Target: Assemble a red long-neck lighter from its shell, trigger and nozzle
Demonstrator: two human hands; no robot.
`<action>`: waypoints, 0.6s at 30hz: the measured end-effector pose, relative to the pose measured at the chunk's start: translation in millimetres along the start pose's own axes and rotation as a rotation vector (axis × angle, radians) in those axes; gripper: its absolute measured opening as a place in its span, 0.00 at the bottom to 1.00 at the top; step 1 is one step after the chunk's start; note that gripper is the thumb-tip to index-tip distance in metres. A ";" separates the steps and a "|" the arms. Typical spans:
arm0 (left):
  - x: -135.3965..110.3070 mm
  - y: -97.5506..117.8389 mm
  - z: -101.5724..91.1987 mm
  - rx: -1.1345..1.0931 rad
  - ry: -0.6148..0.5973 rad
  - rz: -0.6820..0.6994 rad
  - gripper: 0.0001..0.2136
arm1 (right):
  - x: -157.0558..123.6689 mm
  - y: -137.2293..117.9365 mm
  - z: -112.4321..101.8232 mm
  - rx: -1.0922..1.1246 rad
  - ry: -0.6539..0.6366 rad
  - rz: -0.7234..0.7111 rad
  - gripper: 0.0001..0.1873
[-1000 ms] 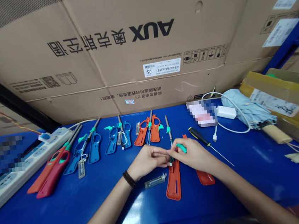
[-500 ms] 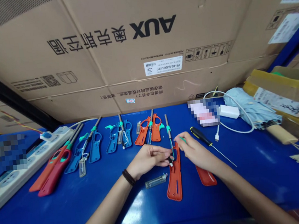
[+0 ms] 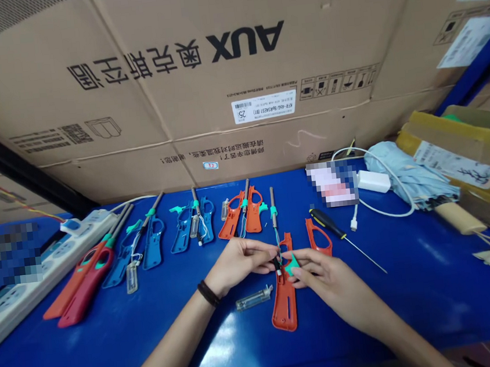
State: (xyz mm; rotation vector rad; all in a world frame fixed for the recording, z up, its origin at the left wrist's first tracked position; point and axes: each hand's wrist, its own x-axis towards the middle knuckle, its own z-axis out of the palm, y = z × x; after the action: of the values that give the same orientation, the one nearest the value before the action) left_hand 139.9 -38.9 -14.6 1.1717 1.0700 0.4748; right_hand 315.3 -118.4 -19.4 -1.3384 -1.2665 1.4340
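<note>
My left hand (image 3: pixel 238 264) is closed in a pinch on a small black igniter (image 3: pixel 277 265) with a white tip. Thin wires run from it up to a metal lighter tube (image 3: pixel 274 218) with a green collar. Close beside it, the fingers of my right hand (image 3: pixel 336 279) grip a green trigger (image 3: pixel 292 265). Both parts are over an orange lighter shell half (image 3: pixel 283 308) lying open side up. A clear fuel tank (image 3: pixel 254 299) rests left of that shell. Partly hidden behind my right hand is the other orange half (image 3: pixel 320 238).
Opened blue lighters (image 3: pixel 152 243) and an opened orange lighter (image 3: pixel 252 212) lie along the back. Two whole lighters (image 3: pixel 86 282) sit beside a power strip (image 3: pixel 56 262). A screwdriver (image 3: pixel 330 221), white charger (image 3: pixel 374 181) and folded umbrella (image 3: pixel 401 173) are at right. A large carton (image 3: pixel 202 106) stands behind.
My right hand has moved down and left, bringing the green trigger beside the igniter. More of the second orange half now shows. My left hand keeps its pinch on the igniter.
</note>
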 end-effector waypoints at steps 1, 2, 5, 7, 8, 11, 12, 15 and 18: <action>-0.3 0.4 -0.1 0.001 -0.006 0.006 0.13 | 0.4 0.4 1.4 0.006 -0.002 0.008 0.15; -0.7 1.0 -0.2 0.003 -0.013 0.017 0.13 | 0.6 0.6 2.6 0.006 -0.004 0.020 0.15; -1.5 2.5 -0.7 0.008 -0.034 0.063 0.12 | 0.2 1.1 4.9 0.002 0.001 0.054 0.15; -1.7 2.9 -1.0 0.009 -0.048 0.082 0.12 | -0.4 2.2 5.7 -0.003 0.010 0.049 0.14; -1.6 2.8 -1.1 0.008 -0.053 0.087 0.12 | -0.6 3.0 6.0 -0.011 0.016 0.040 0.13; -1.3 2.0 -1.5 0.000 -0.054 0.094 0.12 | -0.8 4.9 6.3 -0.045 0.021 0.018 0.12; -1.2 1.8 -1.7 -0.004 -0.049 0.095 0.12 | -0.9 5.0 6.2 -0.054 0.024 0.018 0.12; -1.4 1.5 -1.9 -0.006 -0.028 0.085 0.11 | -1.6 4.1 4.7 -0.056 0.030 0.025 0.12; -2.3 1.7 -1.0 0.024 -0.038 0.072 0.11 | -1.3 2.7 1.3 -0.057 0.052 0.006 0.12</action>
State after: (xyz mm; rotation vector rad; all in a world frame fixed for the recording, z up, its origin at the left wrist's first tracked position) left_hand 138.3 -39.6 -12.1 1.2397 1.0052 0.4950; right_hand 314.3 -120.4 -21.8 -1.4098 -1.2788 1.3672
